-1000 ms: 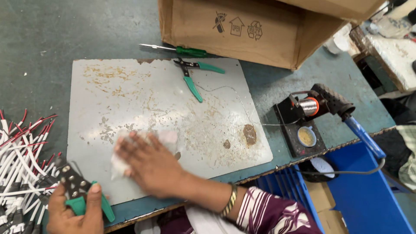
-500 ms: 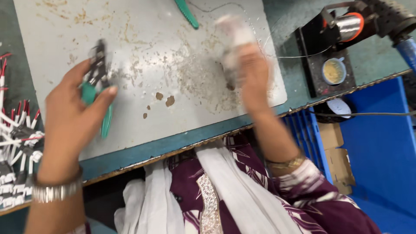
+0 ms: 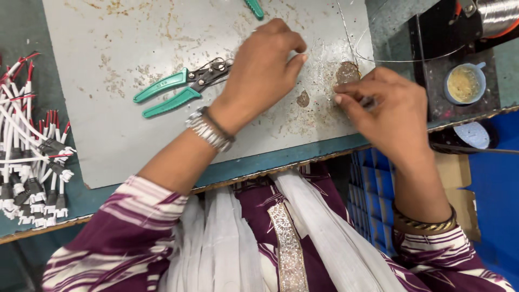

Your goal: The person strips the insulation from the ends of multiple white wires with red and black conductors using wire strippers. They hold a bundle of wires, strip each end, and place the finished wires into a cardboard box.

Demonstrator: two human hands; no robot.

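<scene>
My left hand (image 3: 265, 65) rests on the stained grey mat (image 3: 108, 135), fingers bunched with their tips on the surface. Whether they pinch anything is hidden. Green-handled pliers (image 3: 178, 89) lie flat on the mat just left of that hand. My right hand (image 3: 386, 111) is at the mat's right edge, thumb and fingers pinched on a small grey piece (image 3: 368, 101), beside a brown burnt spot (image 3: 347, 72). A thin bare wire (image 3: 346, 27) runs down the mat between the two hands.
A bundle of white and red leads with black plugs (image 3: 32, 157) lies left of the mat. A black stand (image 3: 427, 59) with a small cup (image 3: 464, 84) and a wire spool (image 3: 497, 16) sits right. Another green tool handle (image 3: 254, 7) is at the top; a blue bin (image 3: 492, 178) is lower right.
My left hand has set the pliers down on the mat and moved right of them. My right hand no longer shows the white cloth and now pinches at the mat's right edge.
</scene>
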